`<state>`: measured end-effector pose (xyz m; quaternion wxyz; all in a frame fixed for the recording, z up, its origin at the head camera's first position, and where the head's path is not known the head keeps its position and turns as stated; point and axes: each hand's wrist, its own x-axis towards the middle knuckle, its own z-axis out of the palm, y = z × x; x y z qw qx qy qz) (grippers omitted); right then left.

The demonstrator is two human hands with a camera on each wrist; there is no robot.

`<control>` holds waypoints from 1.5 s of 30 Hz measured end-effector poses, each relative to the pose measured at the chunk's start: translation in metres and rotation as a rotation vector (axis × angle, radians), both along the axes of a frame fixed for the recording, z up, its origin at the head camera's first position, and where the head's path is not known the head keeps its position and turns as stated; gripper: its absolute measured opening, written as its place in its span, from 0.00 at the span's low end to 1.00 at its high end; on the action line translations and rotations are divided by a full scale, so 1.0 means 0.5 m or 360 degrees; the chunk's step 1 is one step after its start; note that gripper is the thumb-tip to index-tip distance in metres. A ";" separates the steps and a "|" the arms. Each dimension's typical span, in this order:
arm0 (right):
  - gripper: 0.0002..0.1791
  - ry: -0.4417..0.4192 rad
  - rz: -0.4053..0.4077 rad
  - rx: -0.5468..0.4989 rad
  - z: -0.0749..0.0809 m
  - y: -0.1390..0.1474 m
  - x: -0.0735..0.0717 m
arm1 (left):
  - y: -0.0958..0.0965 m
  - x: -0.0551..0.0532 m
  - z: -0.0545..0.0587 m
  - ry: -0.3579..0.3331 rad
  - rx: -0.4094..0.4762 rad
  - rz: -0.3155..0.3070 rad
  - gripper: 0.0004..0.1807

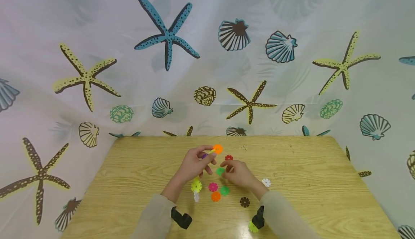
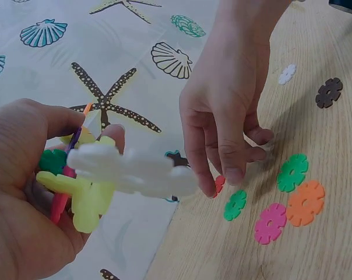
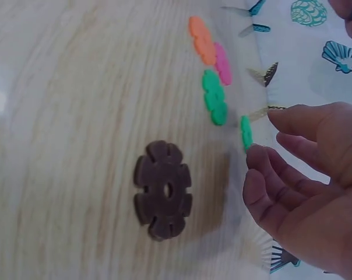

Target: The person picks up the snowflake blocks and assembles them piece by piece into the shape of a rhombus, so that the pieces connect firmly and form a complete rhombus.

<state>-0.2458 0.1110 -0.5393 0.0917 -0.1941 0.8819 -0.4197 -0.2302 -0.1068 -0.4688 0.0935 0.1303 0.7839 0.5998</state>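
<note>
My left hand (image 1: 193, 164) holds a cluster of joined notched plastic discs, with an orange disc (image 1: 218, 148) at its far end. A yellow disc (image 2: 93, 203) and a blurred white disc (image 2: 132, 169) stick out towards the wrist camera; purple, green and pink parts show between the fingers. My right hand (image 1: 239, 173) hovers with loosely bent fingers, its thumb and forefinger apart. Nearest to its fingertips is a green disc (image 2: 235, 205) on the table, and a red disc (image 1: 228, 157) lies just beyond. Nothing shows between the right fingers.
On the wooden table (image 1: 308, 181) lie a pink disc (image 1: 213, 186), another green disc (image 1: 224, 190) and an orange one (image 1: 215, 196). A brown disc (image 3: 164, 189), a white one (image 1: 266, 182) and a yellow-green one (image 1: 253, 226) lie nearer the right arm. A patterned curtain (image 1: 207, 52) stands behind.
</note>
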 end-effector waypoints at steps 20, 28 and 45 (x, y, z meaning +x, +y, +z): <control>0.22 0.0122 0.0098 0.0196 -0.024 -0.013 -0.015 | 0.010 0.001 -0.005 -0.0003 0.0087 0.0041 0.23; 0.20 0.0144 0.0093 0.0223 -0.020 -0.021 -0.008 | 0.017 0.003 -0.008 -0.0106 0.0228 0.0095 0.27; 0.17 0.0114 0.0030 0.0311 -0.021 -0.031 -0.007 | 0.019 0.004 -0.003 -0.0209 0.0407 0.0085 0.17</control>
